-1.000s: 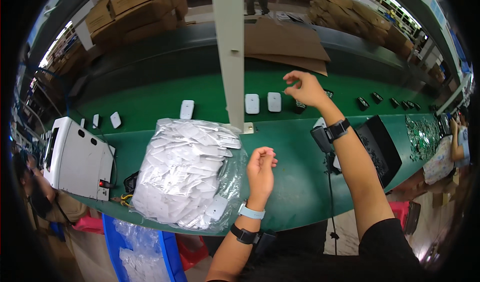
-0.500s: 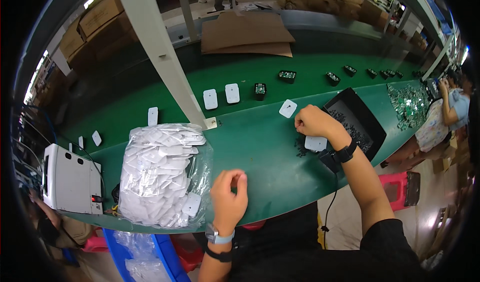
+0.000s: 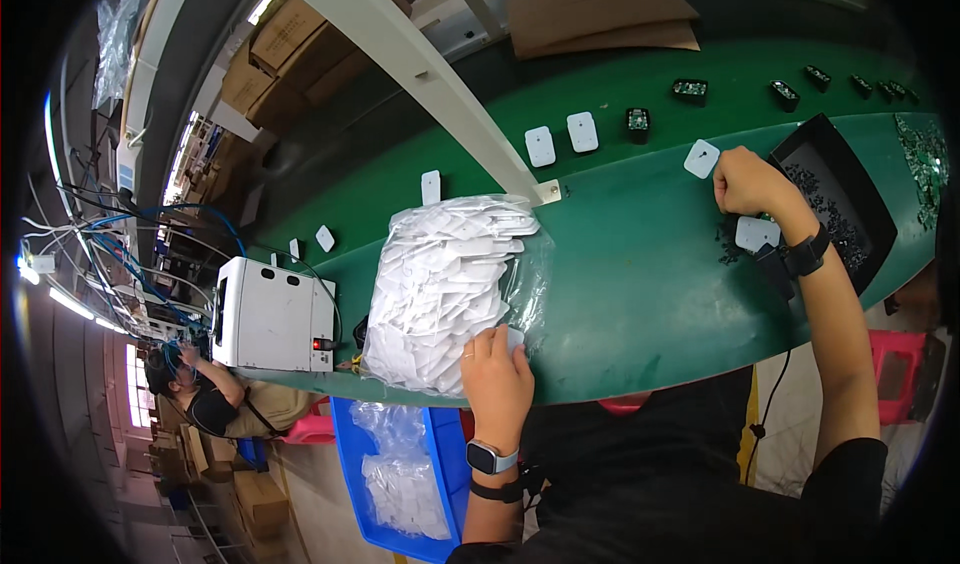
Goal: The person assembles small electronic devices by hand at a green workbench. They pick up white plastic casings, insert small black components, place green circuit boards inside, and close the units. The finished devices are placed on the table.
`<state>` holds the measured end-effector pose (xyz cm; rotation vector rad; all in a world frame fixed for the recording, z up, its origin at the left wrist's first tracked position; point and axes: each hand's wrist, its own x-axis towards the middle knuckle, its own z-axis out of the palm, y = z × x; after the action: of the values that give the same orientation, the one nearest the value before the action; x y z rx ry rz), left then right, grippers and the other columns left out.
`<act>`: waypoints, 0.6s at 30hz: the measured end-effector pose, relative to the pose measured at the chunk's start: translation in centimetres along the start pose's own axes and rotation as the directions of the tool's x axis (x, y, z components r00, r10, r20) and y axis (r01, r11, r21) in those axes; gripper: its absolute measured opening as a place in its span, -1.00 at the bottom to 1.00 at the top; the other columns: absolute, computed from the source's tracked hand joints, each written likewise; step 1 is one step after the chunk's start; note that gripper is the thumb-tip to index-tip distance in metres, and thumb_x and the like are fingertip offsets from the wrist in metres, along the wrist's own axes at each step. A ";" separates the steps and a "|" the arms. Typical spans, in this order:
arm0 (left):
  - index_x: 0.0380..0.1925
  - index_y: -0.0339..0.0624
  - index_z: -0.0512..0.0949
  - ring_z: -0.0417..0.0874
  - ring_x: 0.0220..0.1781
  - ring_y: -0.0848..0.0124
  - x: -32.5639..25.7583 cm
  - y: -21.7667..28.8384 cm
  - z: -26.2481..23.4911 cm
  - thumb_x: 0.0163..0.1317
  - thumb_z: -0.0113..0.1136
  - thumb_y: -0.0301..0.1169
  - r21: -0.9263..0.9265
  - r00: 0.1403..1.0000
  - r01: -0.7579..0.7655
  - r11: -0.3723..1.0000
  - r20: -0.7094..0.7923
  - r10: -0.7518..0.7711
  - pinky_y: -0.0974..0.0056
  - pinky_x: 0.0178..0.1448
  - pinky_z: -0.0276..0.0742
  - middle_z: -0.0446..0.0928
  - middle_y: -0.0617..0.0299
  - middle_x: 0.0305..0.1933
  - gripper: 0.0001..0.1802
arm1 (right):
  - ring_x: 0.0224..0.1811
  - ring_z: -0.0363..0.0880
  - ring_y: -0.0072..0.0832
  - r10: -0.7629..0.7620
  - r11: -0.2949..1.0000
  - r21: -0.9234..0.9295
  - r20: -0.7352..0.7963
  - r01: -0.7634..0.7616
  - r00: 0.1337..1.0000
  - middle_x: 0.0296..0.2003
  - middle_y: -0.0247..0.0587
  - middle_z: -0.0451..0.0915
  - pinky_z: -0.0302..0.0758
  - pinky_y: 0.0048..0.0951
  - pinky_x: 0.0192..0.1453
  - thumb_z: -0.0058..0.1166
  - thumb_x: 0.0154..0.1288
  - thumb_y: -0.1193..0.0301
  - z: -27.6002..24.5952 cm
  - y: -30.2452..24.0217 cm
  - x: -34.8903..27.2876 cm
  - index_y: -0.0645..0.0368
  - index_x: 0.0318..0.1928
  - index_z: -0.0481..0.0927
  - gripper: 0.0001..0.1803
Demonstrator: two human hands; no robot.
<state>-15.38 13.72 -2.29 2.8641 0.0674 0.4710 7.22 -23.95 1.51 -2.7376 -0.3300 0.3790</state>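
Note:
A clear plastic bag point(image 3: 445, 289) stuffed with white plastic covers lies on the green table point(image 3: 640, 294). My left hand point(image 3: 497, 379) rests on the bag's near right corner, fingers curled on a white cover point(image 3: 513, 339) at its edge. My right hand point(image 3: 745, 182) is a closed fist on the table, thumb side touching a white square cover point(image 3: 701, 158). Another white cover point(image 3: 757, 233) lies just below that wrist, among small black bits. A black tray point(image 3: 850, 174) of tiny dark parts sits right of my right hand.
A white box machine point(image 3: 270, 314) stands left of the bag. The belt carries white covers point(image 3: 540, 146) and black modules point(image 3: 638, 122). A white beam point(image 3: 420, 74) crosses overhead. A blue bin point(image 3: 445, 484) holds more bags; a person point(image 3: 205, 399) sits lower left.
My right hand has pulled back from the far belt to the near table beside the black tray. My left hand has dropped onto the bag's corner.

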 end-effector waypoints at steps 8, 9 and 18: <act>-0.14 -0.34 0.63 0.60 -0.06 0.00 0.5 0.3 0.3 0.19 0.27 -0.54 0.071 0.999 -0.052 0.996 -0.011 0.053 0.05 0.04 0.54 0.62 -0.04 -0.14 -0.78 | -0.45 0.68 -0.41 -0.319 0.771 0.473 -0.293 0.426 0.902 -0.50 -0.09 0.70 0.60 -0.40 -0.27 0.25 0.11 0.58 -1.0 -3.8 -1.7 0.33 -0.40 0.70 -0.95; -0.15 -0.33 0.63 0.61 -0.08 0.01 0.6 0.2 0.3 0.20 0.25 -0.55 0.076 0.998 -0.050 0.996 -0.036 0.053 0.05 0.02 0.55 0.63 -0.03 -0.17 -0.79 | -0.42 0.64 -0.57 -0.341 0.737 0.535 -0.232 0.413 0.911 -0.48 -0.21 0.70 0.58 -0.49 -0.25 0.32 0.15 0.52 -0.7 -5.3 -2.0 0.32 -0.34 0.70 -0.89; -0.09 -0.37 0.52 0.71 -0.38 0.39 6.5 6.3 1.2 0.53 0.05 -0.39 -0.858 0.948 0.243 0.453 0.111 -0.298 0.31 -0.40 0.63 0.66 0.08 -0.24 -0.78 | -0.22 0.69 -0.55 -0.327 0.200 0.932 -0.227 0.302 0.917 -0.26 -0.17 0.73 0.65 -0.50 -0.06 0.31 0.25 0.59 7.7 -8.7 0.2 0.34 -0.29 0.66 -0.92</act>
<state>-8.80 7.85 0.11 1.7682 0.2258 0.3614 3.53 -13.53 -2.24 -1.3532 -0.4567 0.3232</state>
